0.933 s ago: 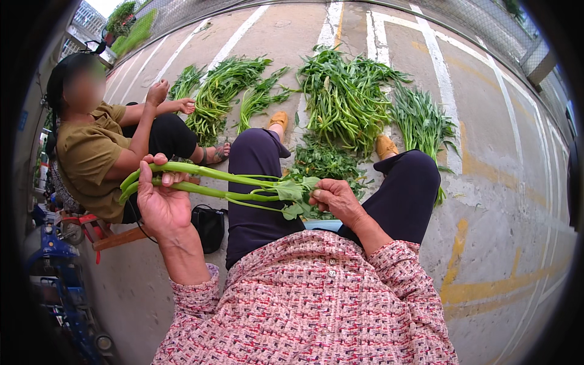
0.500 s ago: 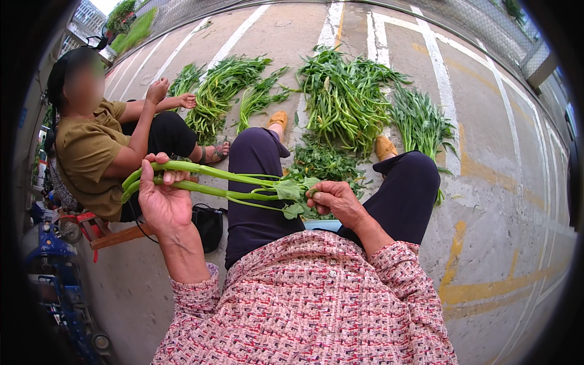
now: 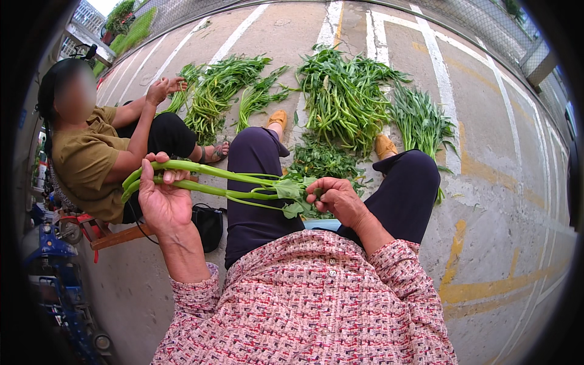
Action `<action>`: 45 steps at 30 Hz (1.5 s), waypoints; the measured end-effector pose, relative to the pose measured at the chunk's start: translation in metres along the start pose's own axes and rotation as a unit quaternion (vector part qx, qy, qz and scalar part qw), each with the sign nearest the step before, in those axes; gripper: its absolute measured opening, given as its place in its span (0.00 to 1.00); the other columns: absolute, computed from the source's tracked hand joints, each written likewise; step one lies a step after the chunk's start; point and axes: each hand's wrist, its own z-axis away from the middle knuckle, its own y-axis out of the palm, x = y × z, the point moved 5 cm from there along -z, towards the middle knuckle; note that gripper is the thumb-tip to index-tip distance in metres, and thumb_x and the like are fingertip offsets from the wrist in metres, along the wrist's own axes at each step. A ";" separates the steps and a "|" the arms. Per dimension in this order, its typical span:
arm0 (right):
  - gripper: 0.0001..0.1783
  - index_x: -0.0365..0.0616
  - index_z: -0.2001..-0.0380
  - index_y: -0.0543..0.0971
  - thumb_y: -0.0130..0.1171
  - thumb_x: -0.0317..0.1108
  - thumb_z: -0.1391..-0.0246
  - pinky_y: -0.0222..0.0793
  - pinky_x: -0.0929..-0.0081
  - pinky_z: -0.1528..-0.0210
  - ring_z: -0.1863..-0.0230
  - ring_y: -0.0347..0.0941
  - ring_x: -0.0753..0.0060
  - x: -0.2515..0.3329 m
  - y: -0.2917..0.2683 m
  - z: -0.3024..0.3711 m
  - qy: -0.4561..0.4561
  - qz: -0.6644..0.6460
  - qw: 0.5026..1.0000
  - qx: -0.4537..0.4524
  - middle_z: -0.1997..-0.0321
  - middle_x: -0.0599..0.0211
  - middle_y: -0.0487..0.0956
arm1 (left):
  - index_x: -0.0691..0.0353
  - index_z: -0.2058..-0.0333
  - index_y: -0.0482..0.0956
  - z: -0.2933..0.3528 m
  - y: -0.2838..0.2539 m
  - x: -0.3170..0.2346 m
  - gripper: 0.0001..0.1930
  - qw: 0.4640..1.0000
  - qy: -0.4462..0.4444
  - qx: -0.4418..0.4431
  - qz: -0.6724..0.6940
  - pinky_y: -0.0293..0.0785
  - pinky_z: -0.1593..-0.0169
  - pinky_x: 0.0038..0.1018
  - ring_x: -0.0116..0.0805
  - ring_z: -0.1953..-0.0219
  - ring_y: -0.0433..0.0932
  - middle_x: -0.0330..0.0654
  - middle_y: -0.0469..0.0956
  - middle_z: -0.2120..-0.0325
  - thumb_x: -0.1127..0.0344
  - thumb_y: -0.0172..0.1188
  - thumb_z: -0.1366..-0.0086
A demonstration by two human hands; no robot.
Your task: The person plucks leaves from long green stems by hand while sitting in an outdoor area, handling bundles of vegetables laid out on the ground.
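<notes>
Several long, thick leafy green stems, which look like water spinach, lie bent across my left hand. Its fingers and thumb are closed round their folded end. At the other end, small leaves hang beside my right hand. The fingers of that hand are curled in a pinch close to the leaf tips. What sits between them is too small and too hidden to make out. Below and beyond the right hand, a heap of loose dark leaves lies on the ground between my feet.
A large pile of leafy greens lies ahead, with a smaller bunch to its right and more piles to the left. A co-worker sits at my left. Near them are a black bag and a wheeled blue frame.
My right hand has shifted very slightly, its fingertips drawing closer together near the leaves. My left hand and the stems hold still. The co-worker's hands have moved slightly and the head has turned.
</notes>
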 end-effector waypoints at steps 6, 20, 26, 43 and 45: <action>0.16 0.34 0.66 0.74 0.42 0.22 0.60 0.67 0.85 0.74 0.78 0.67 0.81 0.003 -0.002 0.001 0.007 -0.103 0.995 -0.008 0.71 0.64 0.76 | 0.63 0.66 0.70 0.001 0.001 -0.001 0.07 1.000 0.001 -0.007 0.000 0.61 0.72 0.24 0.26 0.80 0.63 0.43 0.72 0.71 0.65 0.50 0.35; 0.07 0.43 0.68 0.76 0.49 0.33 0.45 0.65 0.87 0.73 0.75 0.70 0.85 0.017 -0.045 -0.008 -0.084 0.016 0.983 -0.165 0.71 0.73 0.76 | 0.63 0.65 0.71 -0.004 -0.006 -0.005 0.08 1.000 0.000 0.006 0.013 0.62 0.71 0.23 0.26 0.79 0.64 0.43 0.72 0.70 0.65 0.49 0.35; 0.10 0.44 0.64 0.76 0.45 0.28 0.46 0.64 0.85 0.69 0.69 0.70 0.84 0.057 -0.054 -0.047 -0.098 0.180 0.958 -0.201 0.65 0.74 0.77 | 0.62 0.64 0.71 -0.003 -0.015 -0.013 0.09 1.000 -0.001 0.002 0.021 0.61 0.70 0.22 0.26 0.78 0.64 0.42 0.71 0.69 0.63 0.48 0.34; 0.20 0.53 0.55 0.76 0.45 0.29 0.52 0.67 0.73 0.54 0.61 0.76 0.66 0.069 -0.080 -0.083 -0.143 0.466 0.843 -0.226 0.65 0.69 0.81 | 0.63 0.63 0.71 -0.009 -0.035 -0.021 0.09 1.000 -0.001 -0.015 0.020 0.61 0.69 0.22 0.25 0.78 0.64 0.40 0.70 0.68 0.63 0.47 0.33; 0.23 0.53 0.53 0.74 0.44 0.26 0.54 0.66 0.72 0.51 0.60 0.76 0.65 0.074 -0.077 -0.071 -0.169 0.507 0.814 -0.228 0.64 0.70 0.81 | 0.63 0.63 0.71 -0.010 -0.036 -0.023 0.09 1.000 0.009 -0.019 0.007 0.60 0.69 0.23 0.25 0.78 0.64 0.40 0.69 0.69 0.63 0.46 0.33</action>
